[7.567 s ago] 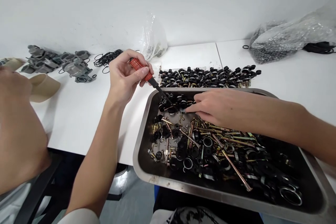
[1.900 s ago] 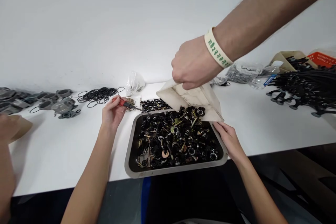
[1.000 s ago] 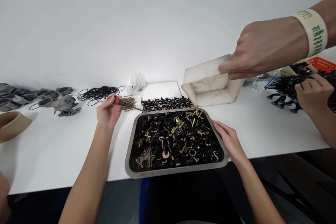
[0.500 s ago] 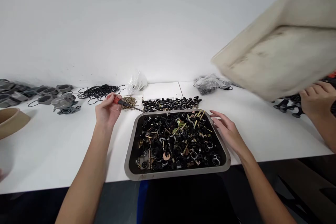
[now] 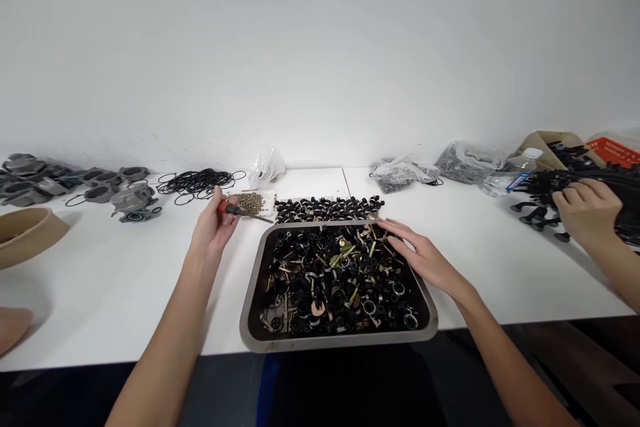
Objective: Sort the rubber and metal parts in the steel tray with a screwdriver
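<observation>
My left hand [image 5: 213, 230] is closed around a red-and-black screwdriver [image 5: 231, 208], its shaft pointing right toward the back left corner of the tray. The metal tray [image 5: 345, 341] sits at the table's front edge. Inside it lies a jumble of black fittings [image 5: 333, 280] with silver rings and brass-coloured pins. My right hand [image 5: 423, 257] is open, fingers stretched over the tray's back right corner; whether the fingertips touch any part I cannot tell. Just behind the tray, black parts [image 5: 325, 209] stand in rows, beside small brass pieces [image 5: 251, 203] in a clear bag.
Grey housings [image 5: 133, 200], black rubber rings [image 5: 200, 181] and a tan bin [image 5: 30, 230] are on the left. Toward the right are bagged parts [image 5: 403, 175], a bottle [image 5: 523, 167], a beige bin [image 5: 540, 141] and a co-worker's hand [image 5: 587, 210] on black parts. Another person's arm [image 5: 13, 327] shows at far left.
My right hand has moved left, from beside the tray's edge to over its back corner. The large beige object at upper right has left that spot, uncovering the things behind it.
</observation>
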Demonstrator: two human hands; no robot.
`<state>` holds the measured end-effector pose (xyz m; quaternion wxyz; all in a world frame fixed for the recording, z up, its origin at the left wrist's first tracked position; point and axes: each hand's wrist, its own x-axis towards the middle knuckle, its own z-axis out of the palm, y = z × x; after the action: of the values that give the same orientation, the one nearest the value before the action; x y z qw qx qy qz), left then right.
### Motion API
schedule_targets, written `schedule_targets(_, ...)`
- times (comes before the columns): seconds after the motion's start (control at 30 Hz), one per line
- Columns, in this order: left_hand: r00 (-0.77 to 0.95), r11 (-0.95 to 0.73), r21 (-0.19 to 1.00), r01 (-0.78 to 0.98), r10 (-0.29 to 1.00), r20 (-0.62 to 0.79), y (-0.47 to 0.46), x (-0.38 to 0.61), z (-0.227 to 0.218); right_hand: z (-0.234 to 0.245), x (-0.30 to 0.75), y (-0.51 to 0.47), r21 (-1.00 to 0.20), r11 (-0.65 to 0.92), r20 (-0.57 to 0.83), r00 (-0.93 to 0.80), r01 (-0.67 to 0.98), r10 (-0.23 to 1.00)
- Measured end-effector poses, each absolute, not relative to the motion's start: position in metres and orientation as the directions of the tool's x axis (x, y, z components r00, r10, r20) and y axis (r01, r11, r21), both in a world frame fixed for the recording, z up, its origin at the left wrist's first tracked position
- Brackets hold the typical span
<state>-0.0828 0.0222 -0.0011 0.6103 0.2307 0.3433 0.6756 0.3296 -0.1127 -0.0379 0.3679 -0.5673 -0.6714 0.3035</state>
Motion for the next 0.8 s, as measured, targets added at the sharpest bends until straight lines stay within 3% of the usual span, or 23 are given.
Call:
schedule_targets(0.13, -0.18, 0.014, 0.755, -0.656, 0.968, -0.174, 0.001, -0.085, -0.006, -0.028, 0.319, -0.128, -0.788, 0.178, 0.228, 0.01, 0.589, 0.974)
schedule_targets(0.33, -0.25, 0.035, 0.733, -0.679, 0.928, -0.277, -0.018, -0.093, -0.009, -0.012, 0.26, -0.127, -0.688, 0.149, -0.017, -0.22, 0.711, 0.975)
schedule_targets(0.57, -0.257, 0.01, 0.703, -0.712, 0.927, -0.274, -0.023, -0.092, -0.004, -0.02, 0.221, -0.124, -0.513, 0.167, 0.027, -0.178, 0.842, 0.984)
schedule_targets(0.8, -0.244, 0.014, 0.709, -0.705, 0.934, -0.261, -0.021, -0.078, 0.004, -0.015, 0.191, -0.118, -0.544, 0.243, 0.026, -0.274, 0.803, 0.961)
